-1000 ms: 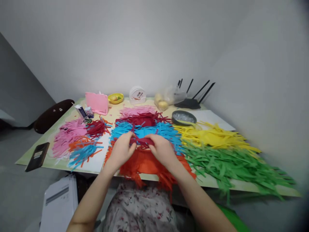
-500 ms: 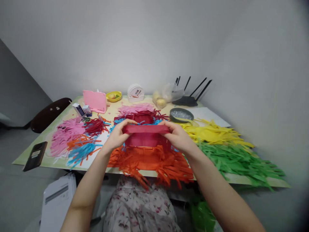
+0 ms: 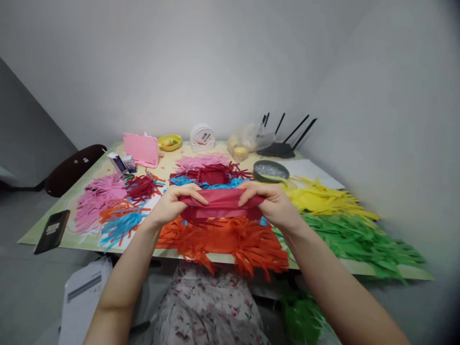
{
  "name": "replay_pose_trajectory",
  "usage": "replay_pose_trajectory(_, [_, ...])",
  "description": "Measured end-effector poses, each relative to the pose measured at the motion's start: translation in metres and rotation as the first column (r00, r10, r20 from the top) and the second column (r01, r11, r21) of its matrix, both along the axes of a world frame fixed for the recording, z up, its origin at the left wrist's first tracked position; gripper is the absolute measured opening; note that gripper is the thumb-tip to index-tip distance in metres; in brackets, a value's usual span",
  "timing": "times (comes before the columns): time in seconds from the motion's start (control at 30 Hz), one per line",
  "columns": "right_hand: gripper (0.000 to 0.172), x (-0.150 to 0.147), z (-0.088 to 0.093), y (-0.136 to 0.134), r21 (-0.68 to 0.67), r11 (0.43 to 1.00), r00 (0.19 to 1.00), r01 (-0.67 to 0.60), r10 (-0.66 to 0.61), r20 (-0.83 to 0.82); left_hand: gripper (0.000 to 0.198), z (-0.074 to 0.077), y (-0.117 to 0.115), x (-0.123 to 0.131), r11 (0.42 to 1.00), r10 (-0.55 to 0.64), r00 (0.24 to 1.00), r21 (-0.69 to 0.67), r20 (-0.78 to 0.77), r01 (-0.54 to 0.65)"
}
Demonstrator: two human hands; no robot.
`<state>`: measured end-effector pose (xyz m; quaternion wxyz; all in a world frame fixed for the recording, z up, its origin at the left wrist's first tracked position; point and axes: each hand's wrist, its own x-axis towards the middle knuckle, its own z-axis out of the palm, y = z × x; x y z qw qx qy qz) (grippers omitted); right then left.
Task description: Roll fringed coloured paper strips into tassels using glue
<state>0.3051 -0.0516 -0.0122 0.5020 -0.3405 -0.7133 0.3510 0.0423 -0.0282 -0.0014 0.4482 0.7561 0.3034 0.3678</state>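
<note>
A red sheet of tissue paper [image 3: 223, 197] is stretched between my two hands above the table's front, its upper part folded over. My left hand [image 3: 179, 201] pinches its left end, thumb below and fingers on top. At the other end my right hand [image 3: 269, 203] grips the paper in the same way. Below them lies a heap of fringed orange tissue paper [image 3: 223, 239], some of it hanging over the table edge. Just behind the hands are fringed blue paper [image 3: 230, 184], dark red fringed paper [image 3: 215, 176] and pink fringed paper [image 3: 203, 161].
Yellow fringe [image 3: 319, 199] and green fringe [image 3: 352, 239] spread over the right side. Pink, red and blue tassels [image 3: 124, 223] lie left, near a phone [image 3: 52, 231]. Behind stand a pink tablet case [image 3: 141, 150], a yellow bowl [image 3: 169, 142], a grey dish [image 3: 270, 171] and a black router [image 3: 276, 150].
My fingers have curled over the top of the red paper, folding it further. Both hands sit slightly lower and farther apart.
</note>
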Motion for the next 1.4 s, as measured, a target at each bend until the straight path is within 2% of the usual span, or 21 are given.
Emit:
replay_pose_trajectory(0.1, [0.024, 0.000, 0.005, 0.001, 0.027, 0.999, 0.999, -0.037, 0.036, 0.036, 0.030, 0.008, -0.004, -0.005, 0.994, -0.071, 0.993, 0.075, -0.098, 0.078])
replay_pose_trajectory(0.23, [0.028, 0.002, 0.012, 0.002, 0.073, 0.995, 0.993, -0.068, 0.060, 0.101, 0.027, 0.016, -0.006, -0.012, 0.990, -0.059, 0.980, 0.113, -0.190, 0.081])
replay_pose_trajectory(0.33, [0.030, 0.003, 0.018, 0.002, 0.136, 0.989, 0.980, -0.060, 0.033, 0.194, 0.026, 0.021, -0.006, -0.016, 0.993, -0.090, 0.979, 0.062, -0.181, 0.103])
replay_pose_trajectory(0.43, [0.033, 0.000, 0.021, -0.002, 0.206, 0.977, 0.957, -0.055, -0.007, 0.289, 0.046, 0.023, -0.004, -0.014, 0.985, -0.173, 0.980, -0.043, -0.101, 0.169])
replay_pose_trajectory(0.5, [0.034, -0.002, 0.022, -0.005, 0.241, 0.968, 0.940, -0.067, -0.020, 0.341, 0.050, 0.021, -0.002, -0.008, 0.991, -0.120, 0.988, -0.070, -0.095, 0.114])
replay_pose_trajectory(0.6, [0.035, 0.002, 0.025, -0.006, 0.285, 0.953, 0.912, -0.102, -0.025, 0.408, 0.032, 0.017, 0.001, 0.002, 0.990, -0.044, 0.969, -0.141, -0.241, 0.010])
replay_pose_trajectory(0.67, [0.039, 0.010, 0.030, -0.006, 0.255, 0.952, 0.875, -0.168, 0.025, 0.483, 0.029, 0.017, 0.002, 0.005, 0.985, -0.061, 0.941, -0.174, -0.333, 0.002])
replay_pose_trajectory(0.77, [0.050, 0.023, 0.041, -0.003, 0.050, 0.958, 0.784, -0.281, 0.199, 0.589, 0.026, 0.021, 0.001, 0.007, 0.998, -0.013, 0.918, -0.061, -0.397, -0.012])
replay_pose_trajectory(0.83, [0.068, 0.026, 0.045, -0.002, -0.084, 0.965, 0.784, -0.250, 0.252, 0.568, 0.024, 0.025, 0.000, 0.008, 1.000, 0.011, 0.896, 0.018, -0.443, -0.003])
replay_pose_trajectory(0.87, [0.070, 0.024, 0.046, -0.001, -0.124, 0.971, 0.802, -0.202, 0.237, 0.549, 0.024, 0.026, -0.001, 0.009, 0.999, 0.005, 0.886, 0.032, -0.463, 0.010])
replay_pose_trajectory(0.9, [0.064, 0.020, 0.046, -0.001, -0.150, 0.978, 0.817, -0.143, 0.203, 0.539, 0.023, 0.028, -0.001, 0.010, 0.999, -0.005, 0.879, 0.033, -0.476, 0.024])
replay_pose_trajectory(1.0, [0.025, 0.004, 0.039, -0.001, -0.169, 0.986, 0.823, 0.002, 0.094, 0.560, 0.023, 0.028, -0.003, 0.011, 0.999, -0.018, 0.882, 0.016, -0.471, 0.029])
replay_pose_trajectory(1.07, [0.026, -0.003, 0.032, -0.004, -0.175, 0.983, 0.850, 0.047, 0.053, 0.524, 0.025, 0.026, -0.003, 0.010, 1.000, 0.009, 0.902, 0.015, -0.432, -0.003])
replay_pose_trajectory(1.13, [0.028, -0.007, 0.027, -0.007, -0.238, 0.969, 0.915, 0.061, 0.041, 0.401, 0.026, 0.023, -0.004, 0.009, 0.999, 0.039, 0.938, -0.019, -0.345, -0.048])
replay_pose_trajectory(1.23, [0.022, -0.007, 0.021, -0.013, -0.355, 0.934, 0.986, 0.047, 0.014, 0.166, 0.024, 0.016, -0.007, 0.008, 0.980, 0.047, 0.987, -0.183, -0.151, -0.075])
replay_pose_trajectory(1.3, [0.021, -0.007, 0.017, -0.017, -0.367, 0.929, 0.998, 0.047, -0.031, 0.051, 0.024, 0.010, -0.009, 0.007, 0.965, 0.072, 0.997, -0.249, -0.031, -0.078])
replay_pose_trajectory(1.4, [0.018, -0.006, 0.010, -0.021, -0.341, 0.939, 0.995, 0.036, -0.066, -0.077, 0.029, -0.002, -0.011, 0.007, 0.960, 0.111, 0.985, -0.270, 0.133, -0.072])
